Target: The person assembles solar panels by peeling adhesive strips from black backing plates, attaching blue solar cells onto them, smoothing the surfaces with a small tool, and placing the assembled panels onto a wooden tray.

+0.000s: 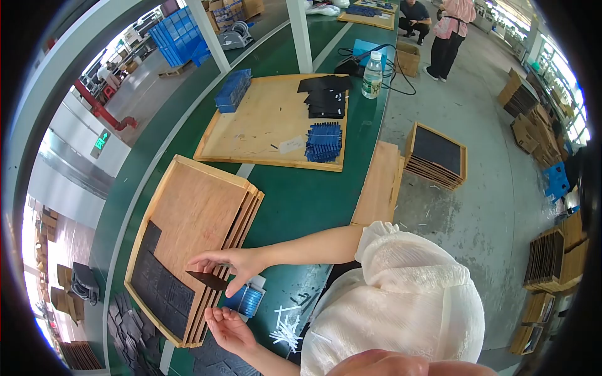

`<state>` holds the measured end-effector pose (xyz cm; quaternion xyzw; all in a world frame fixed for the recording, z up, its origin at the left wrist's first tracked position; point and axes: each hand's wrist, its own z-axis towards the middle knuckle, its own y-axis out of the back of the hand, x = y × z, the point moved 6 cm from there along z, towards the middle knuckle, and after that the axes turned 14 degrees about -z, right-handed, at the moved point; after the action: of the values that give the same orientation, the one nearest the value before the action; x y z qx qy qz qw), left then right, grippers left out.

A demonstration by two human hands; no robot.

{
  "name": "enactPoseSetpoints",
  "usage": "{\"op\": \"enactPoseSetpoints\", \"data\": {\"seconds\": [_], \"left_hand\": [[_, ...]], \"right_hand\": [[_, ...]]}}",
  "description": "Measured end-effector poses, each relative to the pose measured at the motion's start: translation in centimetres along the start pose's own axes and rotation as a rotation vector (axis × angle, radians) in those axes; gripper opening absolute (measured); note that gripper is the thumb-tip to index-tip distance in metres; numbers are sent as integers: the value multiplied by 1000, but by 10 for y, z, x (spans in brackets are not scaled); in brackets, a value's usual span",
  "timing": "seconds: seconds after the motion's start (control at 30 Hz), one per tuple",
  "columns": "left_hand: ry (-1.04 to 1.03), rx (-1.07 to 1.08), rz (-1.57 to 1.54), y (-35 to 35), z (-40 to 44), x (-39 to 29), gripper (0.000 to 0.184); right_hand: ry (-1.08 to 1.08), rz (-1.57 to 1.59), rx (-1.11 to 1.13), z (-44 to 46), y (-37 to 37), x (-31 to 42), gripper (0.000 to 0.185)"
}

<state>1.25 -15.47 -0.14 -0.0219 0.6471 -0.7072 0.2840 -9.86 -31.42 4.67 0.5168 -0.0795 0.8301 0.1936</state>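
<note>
My right hand (pixel 235 266) holds a small black piece (pixel 208 280) between fingers and thumb, over the near edge of a stack of wood-framed trays (pixel 200 200). Flat black pieces (pixel 160 291) cover the left and lower part of the top tray. My left hand (pixel 231 330) is just below, palm turned up, its fingers loosely curled and apart with nothing visible in them. A blue bundle (pixel 251 301) lies beside the trays, between my two hands. White strips (pixel 286 333) are scattered on the green table near my body.
Another wooden board (pixel 251 128) bears black sheets (pixel 326 100) and blue bundles (pixel 323 142). A bottle (pixel 372 76) stands beside cables. Loose black pieces (pixel 130 329) lie below the trays. Stacked frames (pixel 437 155) are on the floor. Two people (pixel 453 31) (pixel 414 19) are in the background.
</note>
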Motion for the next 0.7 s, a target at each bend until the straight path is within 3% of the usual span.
{"op": "enactPoseSetpoints", "data": {"seconds": [0.17, 0.7], "left_hand": [[-29, -125, 8, -7, -3, 4, 27], [-20, -121, -7, -5, -4, 3, 29]], "right_hand": [[5, 1, -9, -2, -1, -4, 103], [-9, -38, -10, -2, -2, -6, 103]]}}
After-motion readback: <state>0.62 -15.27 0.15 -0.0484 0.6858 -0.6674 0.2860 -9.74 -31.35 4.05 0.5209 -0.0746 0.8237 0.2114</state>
